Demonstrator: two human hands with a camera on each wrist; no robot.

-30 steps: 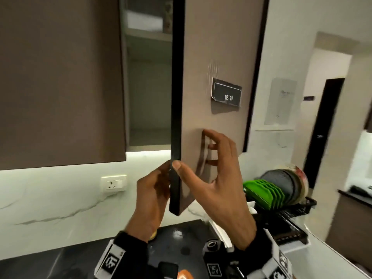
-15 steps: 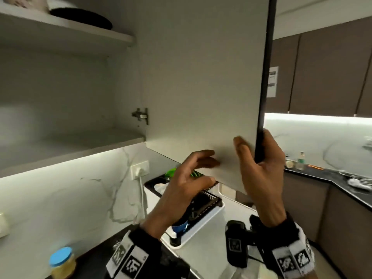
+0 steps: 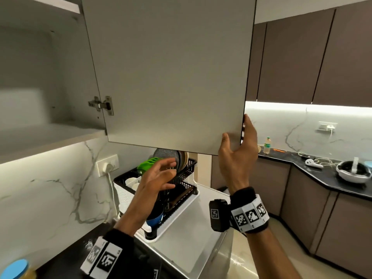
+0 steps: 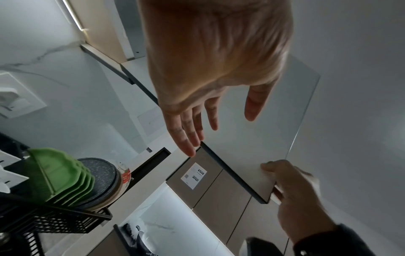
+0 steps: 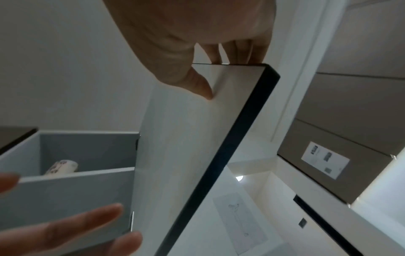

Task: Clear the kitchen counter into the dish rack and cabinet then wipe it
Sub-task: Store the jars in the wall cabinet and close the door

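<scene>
Head view shows the cabinet door point(image 3: 171, 73) swung wide open, filling the upper middle of the frame, hinged at its left edge by the metal hinge point(image 3: 102, 104) and standing out from the cabinet point(image 3: 40, 133), whose lower shelf sits at the left. The right hand point(image 3: 237, 150) pinches the door's lower right corner, thumb on the pale inner face, fingers point(image 3: 249, 127) wrapped behind the dark edge. The left hand point(image 3: 155, 178) hovers below the door with fingers apart and relaxed, holding nothing, in front of the dish rack point(image 3: 181, 178) at centre.

The step in hand is likely opening the cabinet for stowing. Doing it well means guiding the door by that free corner along its arc, not pulling down on the hinge, and letting go only once it rests.

The door's long axis runs vertically; its inner face points toward the camera, its free edge toward the right of the frame.
</scene>
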